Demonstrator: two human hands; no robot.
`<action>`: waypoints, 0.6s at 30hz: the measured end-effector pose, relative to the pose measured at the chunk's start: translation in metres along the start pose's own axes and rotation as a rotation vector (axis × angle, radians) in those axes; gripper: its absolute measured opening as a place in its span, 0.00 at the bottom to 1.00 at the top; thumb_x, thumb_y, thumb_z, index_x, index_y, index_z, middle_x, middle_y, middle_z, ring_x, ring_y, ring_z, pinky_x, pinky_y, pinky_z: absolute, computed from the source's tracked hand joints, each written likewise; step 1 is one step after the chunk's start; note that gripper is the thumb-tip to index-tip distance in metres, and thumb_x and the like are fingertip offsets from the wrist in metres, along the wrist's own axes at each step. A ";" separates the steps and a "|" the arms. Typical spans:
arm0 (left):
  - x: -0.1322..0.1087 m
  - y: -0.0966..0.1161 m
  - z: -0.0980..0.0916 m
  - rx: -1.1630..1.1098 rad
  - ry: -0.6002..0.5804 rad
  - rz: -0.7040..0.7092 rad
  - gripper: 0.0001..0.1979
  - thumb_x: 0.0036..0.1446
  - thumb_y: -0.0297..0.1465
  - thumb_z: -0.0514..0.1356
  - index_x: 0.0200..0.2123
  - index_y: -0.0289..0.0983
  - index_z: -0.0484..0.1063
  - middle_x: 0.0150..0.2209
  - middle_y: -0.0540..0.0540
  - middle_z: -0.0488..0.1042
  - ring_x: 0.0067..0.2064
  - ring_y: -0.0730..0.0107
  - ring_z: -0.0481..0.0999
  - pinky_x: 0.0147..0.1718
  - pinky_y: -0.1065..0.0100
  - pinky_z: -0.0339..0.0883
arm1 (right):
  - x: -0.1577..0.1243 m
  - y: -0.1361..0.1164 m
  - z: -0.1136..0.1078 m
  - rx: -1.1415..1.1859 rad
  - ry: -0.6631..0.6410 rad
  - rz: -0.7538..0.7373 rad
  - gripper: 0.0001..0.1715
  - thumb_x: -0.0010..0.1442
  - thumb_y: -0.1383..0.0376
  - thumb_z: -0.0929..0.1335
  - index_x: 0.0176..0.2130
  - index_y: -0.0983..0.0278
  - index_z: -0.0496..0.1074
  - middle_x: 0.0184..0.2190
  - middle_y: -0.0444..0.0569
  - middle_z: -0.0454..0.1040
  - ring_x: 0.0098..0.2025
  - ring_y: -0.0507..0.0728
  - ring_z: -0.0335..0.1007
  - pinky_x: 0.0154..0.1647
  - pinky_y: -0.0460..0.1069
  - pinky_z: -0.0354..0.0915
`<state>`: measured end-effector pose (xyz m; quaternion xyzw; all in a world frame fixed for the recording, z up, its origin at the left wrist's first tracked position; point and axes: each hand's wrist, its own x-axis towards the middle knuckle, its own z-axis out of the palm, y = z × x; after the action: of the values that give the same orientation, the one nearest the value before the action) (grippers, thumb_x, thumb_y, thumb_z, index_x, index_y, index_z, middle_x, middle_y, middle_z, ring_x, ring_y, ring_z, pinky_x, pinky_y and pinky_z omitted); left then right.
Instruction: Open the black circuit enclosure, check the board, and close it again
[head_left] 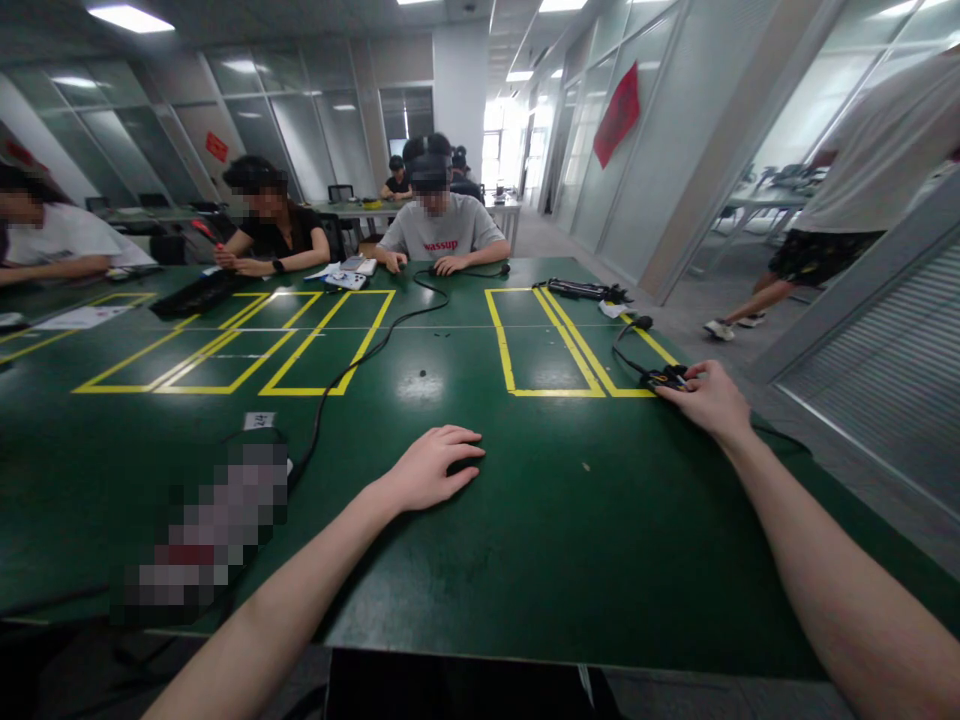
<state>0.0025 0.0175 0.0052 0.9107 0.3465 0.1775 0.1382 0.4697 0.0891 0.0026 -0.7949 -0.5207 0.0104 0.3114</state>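
My left hand (431,467) rests palm down on the green table (525,560), fingers stretched out and holding nothing. At the table's right side, my right hand (712,400) has its thumb and fingers closed around a small black object with yellow marks (664,377). Its exact kind is hard to make out, as the fingers partly cover it. A black cable with a rounded end (641,323) curves down to this object from behind. Beyond the wrist, another stretch of black cable (784,437) runs toward the table edge.
Yellow tape outlines (555,393) mark the tabletop. A black folded stand-like item (585,290) lies at the far right. A long black cable (382,345) crosses the table to a blurred-out object (232,520) at left. Several people sit around, and one person (847,170) walks at right.
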 end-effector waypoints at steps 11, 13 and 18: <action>0.000 0.002 -0.002 0.005 -0.011 -0.002 0.14 0.68 0.34 0.61 0.53 0.41 0.78 0.60 0.43 0.76 0.62 0.57 0.73 0.63 0.53 0.66 | -0.007 -0.022 -0.016 0.097 -0.082 0.221 0.27 0.47 0.55 0.75 0.35 0.56 0.55 0.32 0.44 0.73 0.33 0.59 0.68 0.31 0.50 0.56; 0.000 0.002 -0.002 0.003 -0.007 0.002 0.14 0.68 0.34 0.61 0.54 0.41 0.78 0.60 0.43 0.76 0.62 0.57 0.73 0.63 0.53 0.66 | -0.005 -0.021 -0.016 0.153 -0.066 0.235 0.28 0.45 0.56 0.76 0.35 0.56 0.55 0.30 0.44 0.71 0.32 0.58 0.67 0.31 0.50 0.57; 0.000 0.002 -0.003 -0.009 -0.007 0.003 0.14 0.68 0.34 0.60 0.54 0.42 0.78 0.61 0.42 0.76 0.62 0.56 0.73 0.63 0.52 0.66 | -0.003 -0.020 -0.013 0.175 -0.032 0.228 0.27 0.46 0.60 0.75 0.36 0.57 0.55 0.30 0.44 0.69 0.31 0.56 0.63 0.32 0.50 0.57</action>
<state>0.0024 0.0162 0.0084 0.9112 0.3438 0.1759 0.1432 0.4562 0.0857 0.0221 -0.8183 -0.4291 0.1037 0.3682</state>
